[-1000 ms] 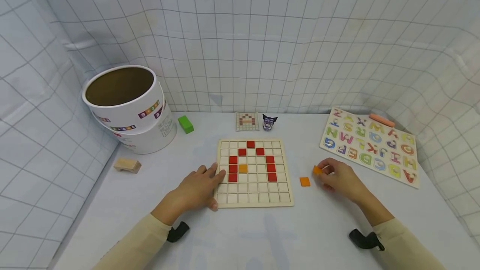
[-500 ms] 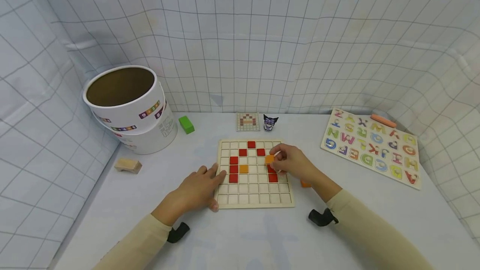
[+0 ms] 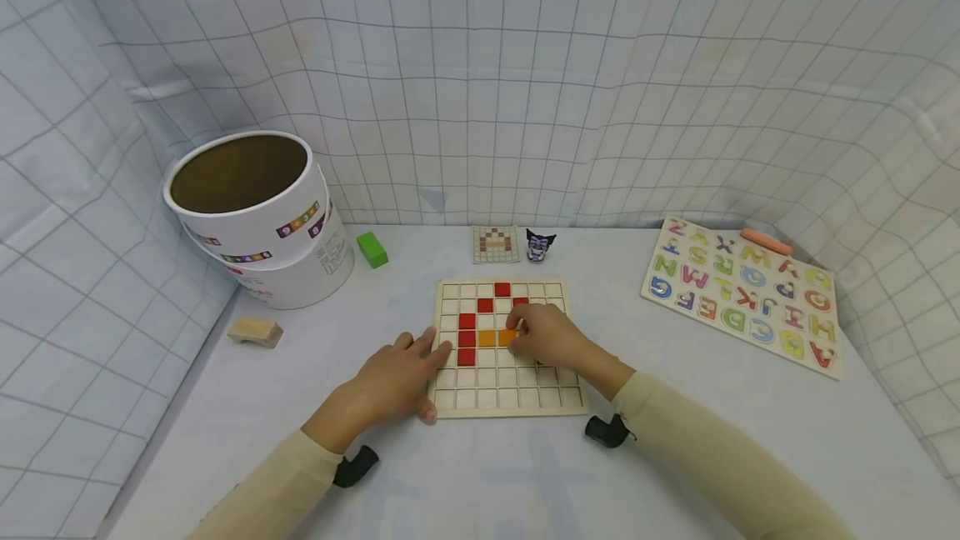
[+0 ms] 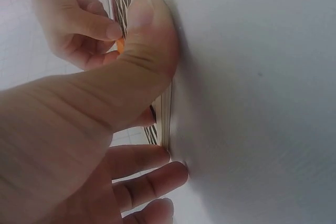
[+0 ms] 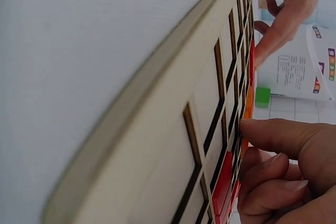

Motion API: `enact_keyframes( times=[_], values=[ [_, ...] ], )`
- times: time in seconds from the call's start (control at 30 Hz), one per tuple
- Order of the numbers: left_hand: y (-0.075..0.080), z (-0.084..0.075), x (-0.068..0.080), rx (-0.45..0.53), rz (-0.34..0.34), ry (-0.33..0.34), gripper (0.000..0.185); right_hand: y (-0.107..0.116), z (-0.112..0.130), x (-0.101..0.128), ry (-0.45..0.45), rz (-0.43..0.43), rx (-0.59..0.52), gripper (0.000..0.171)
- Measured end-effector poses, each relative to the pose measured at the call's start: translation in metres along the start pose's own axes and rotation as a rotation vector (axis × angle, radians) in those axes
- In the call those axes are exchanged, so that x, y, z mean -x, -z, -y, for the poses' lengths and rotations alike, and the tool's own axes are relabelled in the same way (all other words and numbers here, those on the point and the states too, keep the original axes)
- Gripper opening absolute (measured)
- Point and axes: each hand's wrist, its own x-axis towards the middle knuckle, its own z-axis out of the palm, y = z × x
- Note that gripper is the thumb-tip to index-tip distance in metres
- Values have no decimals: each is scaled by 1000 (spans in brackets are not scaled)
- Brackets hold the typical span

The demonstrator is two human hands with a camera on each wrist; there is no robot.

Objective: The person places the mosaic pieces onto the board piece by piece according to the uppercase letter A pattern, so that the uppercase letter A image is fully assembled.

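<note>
Starting at the far left, we see a white cardboard drum (image 3: pixel 258 215), round and open-topped, tilted against the gridded cloth, with a pale wooden block (image 3: pixel 255 331) and a green block (image 3: pixel 371 248) near it on the surface (image 3: pixel 225 407).

Our left hand (image 3: pixel 397 377) lies flat at the left edge of the wooden grid board (image 3: pixel 510 394) — fingers straight and relaxed, pressing the frame, grasping nothing. The board is square and shallow, its cells cut in thin light wood, with glossy red tiles (image 3: pixel 467 338) set in an arch.

In the middle row an orange tile (image 3: pixel 487 337) sits flush in its cell; just to its right a second orange tile (image 3: pixel 507 337) lies under our right hand (image 3: pixel 551 338), whose fingertips are curled down onto it. From the right wrist view we see the fingers (image 5: pixel 278 137) touching the tile's edge, so the tile lies directly beneath and slightly left of that hand — the nearer one by far.

Behind the board stand a small pattern card (image 3: pixel 495 243) and a dark figurine (image 3: pixel 538 245). Far right, well apart, lies a colourful alphabet puzzle (image 3: pixel 738 294).
</note>
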Motion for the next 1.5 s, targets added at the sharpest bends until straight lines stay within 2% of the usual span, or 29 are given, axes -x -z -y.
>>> enact_keyframes(
  times=[0.2, 0.3, 0.4, 0.6, 0.83, 1.07, 1.5],
  values=[
    [1, 0, 0, 3, -7, -2, 100, 0, 2, -1, -10, 10, 9, 19],
    [-1, -1, 0, 7, -6, -4, 100, 6, -4, 7, -9, 12, 1, 25],
    [-4, -3, -1, 2, 0, -5, 100, 16, -16, 25, -20, -2, -21, 31],
    [-5, -1, 0, -3, -2, 14, 101, 44, -57, 70, -58, -49, -98, 31],
    [-3, 2, 1, -1, -3, 6, 101, 59, -94, 106, -92, -62, -94, 33],
    [-3, 3, 1, 4, -8, 4, 101, 56, -107, 109, -104, -48, -128, 34],
    [-2, 2, 1, 3, -15, -10, 102, 51, -108, 107, -95, -80, -105, 23]
  ],
)
